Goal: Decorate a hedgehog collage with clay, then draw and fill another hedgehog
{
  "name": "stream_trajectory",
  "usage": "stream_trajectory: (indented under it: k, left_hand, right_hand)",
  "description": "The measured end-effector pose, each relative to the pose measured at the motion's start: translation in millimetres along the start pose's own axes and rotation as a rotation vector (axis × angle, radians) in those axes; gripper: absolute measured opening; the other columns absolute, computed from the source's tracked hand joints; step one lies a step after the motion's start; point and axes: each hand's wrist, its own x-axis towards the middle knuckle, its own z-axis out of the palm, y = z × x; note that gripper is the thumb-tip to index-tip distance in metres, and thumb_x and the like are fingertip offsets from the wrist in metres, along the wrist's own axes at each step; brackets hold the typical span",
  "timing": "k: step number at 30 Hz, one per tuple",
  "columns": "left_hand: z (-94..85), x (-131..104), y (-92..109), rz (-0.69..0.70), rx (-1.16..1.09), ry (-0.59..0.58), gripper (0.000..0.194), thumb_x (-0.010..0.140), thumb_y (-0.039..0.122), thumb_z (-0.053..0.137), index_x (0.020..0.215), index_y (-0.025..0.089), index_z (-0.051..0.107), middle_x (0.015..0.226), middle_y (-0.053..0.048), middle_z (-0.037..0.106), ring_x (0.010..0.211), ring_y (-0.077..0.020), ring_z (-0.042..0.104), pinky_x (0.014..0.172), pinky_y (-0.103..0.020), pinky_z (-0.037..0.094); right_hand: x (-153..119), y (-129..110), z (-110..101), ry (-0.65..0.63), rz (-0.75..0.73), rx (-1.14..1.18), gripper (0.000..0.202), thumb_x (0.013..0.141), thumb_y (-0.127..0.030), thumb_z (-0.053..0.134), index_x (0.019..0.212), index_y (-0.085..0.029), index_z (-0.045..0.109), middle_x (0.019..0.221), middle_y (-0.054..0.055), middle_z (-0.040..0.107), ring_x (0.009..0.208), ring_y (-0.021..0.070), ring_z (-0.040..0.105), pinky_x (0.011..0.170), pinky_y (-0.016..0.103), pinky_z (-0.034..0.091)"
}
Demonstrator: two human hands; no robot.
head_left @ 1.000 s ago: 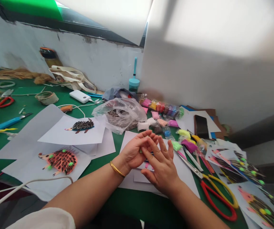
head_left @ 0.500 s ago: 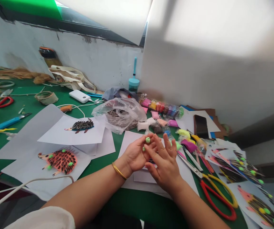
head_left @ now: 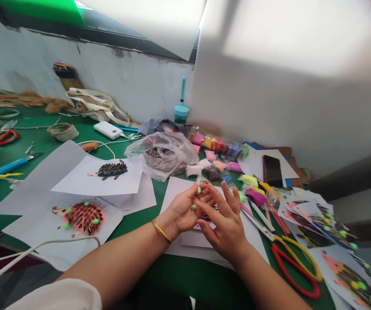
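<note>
My left hand (head_left: pixel 182 209), with a gold bangle (head_left: pixel 160 230) at the wrist, is palm up over a white sheet (head_left: pixel 188 237). Two small green clay balls lie on it: one (head_left: pixel 198 190) near the fingertips and one (head_left: pixel 193 207) in the palm. My right hand (head_left: pixel 226 221) is flat with fingers spread, its fingertips touching the left hand's fingers. It holds nothing. Part of a small paper figure under the hands is hidden.
Red and yellow scissors (head_left: pixel 297 265) lie right of my right hand. Bags of coloured clay (head_left: pixel 219 146), a plastic bag of seeds (head_left: pixel 162 155), a black phone (head_left: pixel 272 171) and hedgehog pictures (head_left: pixel 82 217) (head_left: pixel 111 170) cover the green table (head_left: pixel 4 155). A white cable (head_left: pixel 36 249) crosses the near left.
A second ago my palms were pressed together. They have parted, and two green clay balls now show on the left hand; the upper ball sits slightly lower than half a second ago.
</note>
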Motion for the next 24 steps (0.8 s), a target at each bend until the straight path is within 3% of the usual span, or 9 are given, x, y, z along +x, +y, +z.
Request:
stream_trajectory:
  k: [5, 9, 12, 15, 19, 22, 24]
  left_hand:
    - [-0.7, -0.9, 6.3, -0.012, -0.079, -0.014, 0.025, 0.096, 0.027, 0.047, 0.084, 0.012, 0.063, 0.086, -0.010, 0.070, 0.081, -0.0162, 0.070, 0.078, -0.024, 0.055]
    - [-6.6, -0.2, 9.8, -0.007, -0.117, -0.032, 0.042, 0.096, 0.047, 0.044, 0.077, 0.013, 0.061, 0.091, -0.012, 0.070, 0.089, -0.0203, 0.070, 0.087, -0.032, 0.054]
    - [-8.0, -0.3, 11.4, 0.005, -0.103, -0.077, 0.054, 0.096, 0.058, 0.036, 0.081, 0.013, 0.061, 0.096, -0.014, 0.070, 0.097, -0.0230, 0.068, 0.092, -0.036, 0.052]
    - [-7.2, -0.6, 12.3, 0.067, -0.099, -0.142, 0.056, 0.096, 0.060, 0.032, 0.084, 0.014, 0.061, 0.100, -0.014, 0.069, 0.104, -0.0252, 0.066, 0.094, -0.038, 0.050]
    - [-6.1, -0.9, 11.8, 0.071, -0.102, -0.111, 0.060, 0.095, 0.064, 0.030, 0.084, 0.013, 0.061, 0.103, -0.017, 0.068, 0.107, -0.0268, 0.065, 0.094, -0.039, 0.050]
    - [-5.7, -1.0, 12.0, 0.034, -0.087, -0.108, 0.062, 0.094, 0.066, 0.031, 0.089, 0.012, 0.062, 0.102, -0.017, 0.068, 0.109, -0.0281, 0.064, 0.095, -0.039, 0.050]
    - [-5.8, -0.9, 13.1, 0.086, -0.105, -0.130, 0.062, 0.093, 0.067, 0.031, 0.087, 0.014, 0.061, 0.102, -0.017, 0.068, 0.111, -0.0294, 0.063, 0.095, -0.041, 0.050]
  right_hand:
    - [1.5, -6.0, 4.1, -0.064, -0.041, -0.069, 0.047, 0.094, -0.047, 0.049, 0.134, -0.024, 0.058, 0.156, 0.009, 0.038, 0.147, 0.0382, 0.021, 0.118, 0.065, 0.009]
    - [2.2, -11.5, 9.6, -0.183, -0.157, -0.072, 0.060, 0.094, -0.056, 0.044, 0.145, -0.023, 0.047, 0.155, 0.008, 0.039, 0.148, 0.0359, 0.019, 0.119, 0.063, 0.005]
    - [3.4, -9.7, 9.8, -0.200, -0.125, -0.113, 0.067, 0.096, -0.059, 0.038, 0.149, -0.019, 0.040, 0.154, 0.010, 0.039, 0.148, 0.0347, 0.019, 0.119, 0.062, -0.001]
    - [4.0, -7.1, 7.0, -0.146, -0.100, -0.128, 0.061, 0.096, -0.059, 0.036, 0.145, -0.024, 0.047, 0.154, 0.008, 0.040, 0.149, 0.0350, 0.019, 0.118, 0.064, -0.002]
    - [4.3, -8.4, 6.9, -0.155, -0.167, -0.076, 0.065, 0.096, -0.064, 0.030, 0.142, -0.024, 0.051, 0.153, 0.007, 0.042, 0.148, 0.0354, 0.019, 0.119, 0.064, 0.001]
    - [5.5, -7.7, 7.2, -0.154, -0.112, -0.104, 0.067, 0.096, -0.064, 0.029, 0.143, -0.021, 0.050, 0.153, 0.010, 0.041, 0.148, 0.0358, 0.019, 0.118, 0.065, 0.000]
    - [6.2, -6.5, 5.9, -0.129, -0.082, -0.105, 0.060, 0.097, -0.061, 0.032, 0.138, -0.025, 0.055, 0.153, 0.009, 0.042, 0.148, 0.0364, 0.018, 0.117, 0.066, 0.001]
